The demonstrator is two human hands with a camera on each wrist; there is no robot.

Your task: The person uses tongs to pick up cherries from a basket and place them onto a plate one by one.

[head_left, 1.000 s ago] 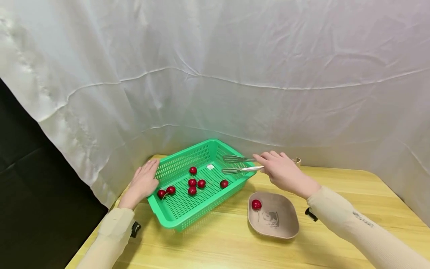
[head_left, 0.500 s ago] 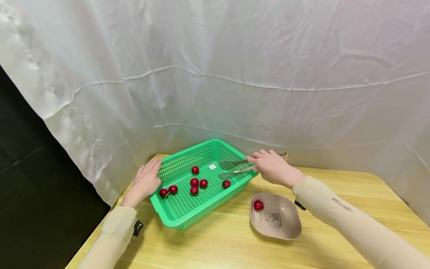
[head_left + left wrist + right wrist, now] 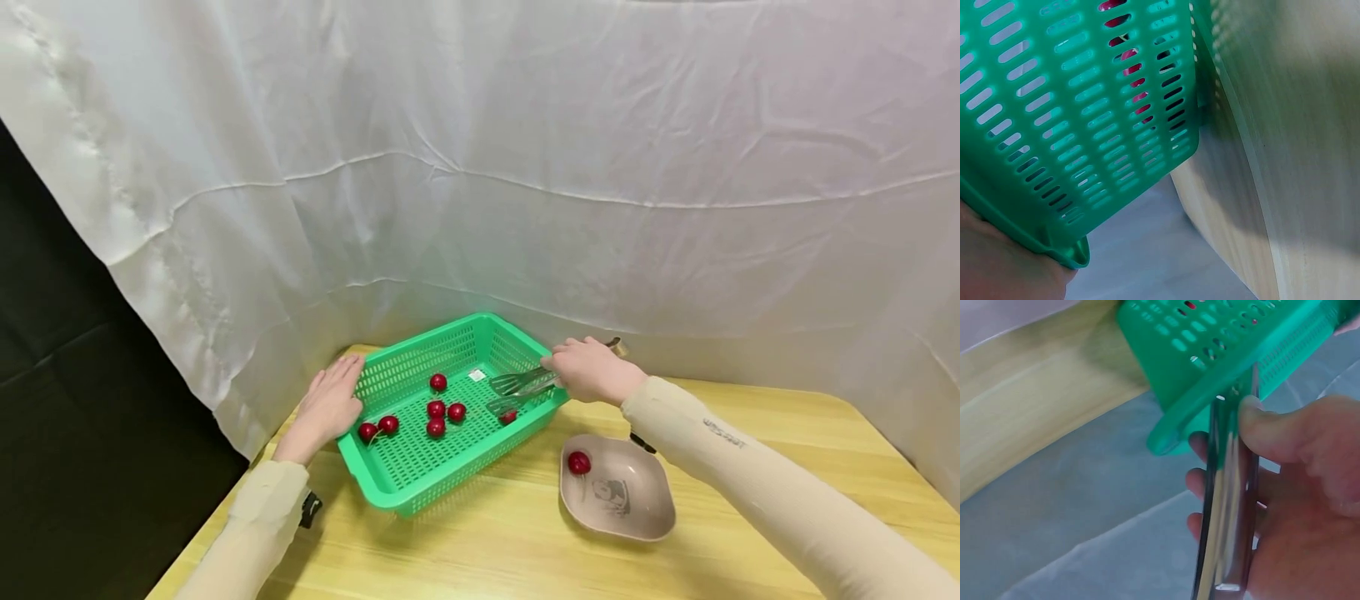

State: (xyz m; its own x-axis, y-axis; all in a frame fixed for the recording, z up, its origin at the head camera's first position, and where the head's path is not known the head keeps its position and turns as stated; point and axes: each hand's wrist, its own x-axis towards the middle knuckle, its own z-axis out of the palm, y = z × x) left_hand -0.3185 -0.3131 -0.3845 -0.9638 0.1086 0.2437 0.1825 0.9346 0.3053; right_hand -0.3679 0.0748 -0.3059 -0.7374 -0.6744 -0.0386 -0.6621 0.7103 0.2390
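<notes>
Right hand (image 3: 592, 367) has its grip clamped round the metal tongs (image 3: 1235, 519), whose slotted ends partly cover one cherry (image 3: 509, 415) in the green basket (image 3: 480, 452), right by the near wall. Six more cherries (image 3: 457, 412) sit further left in there. Left hand (image 3: 326, 410) rests on the rim, fingers pretty straight. The bowl (image 3: 648, 500) on the desk (image 3: 487, 550) has one cherry too, and the right sleeve (image 3: 682, 425) blocks some of its edge. White curtain (image 3: 637, 125) right behind.

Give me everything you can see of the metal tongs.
The metal tongs look shiny and silver, with two long arms, a curved end and two slotted heads. The right hand's grip holds the arms between thumb and fingers. They reach over the rim into the green basket, heads apart, one partly covering a cherry. Whether they touch rim or cherry, I can't tell.
</notes>
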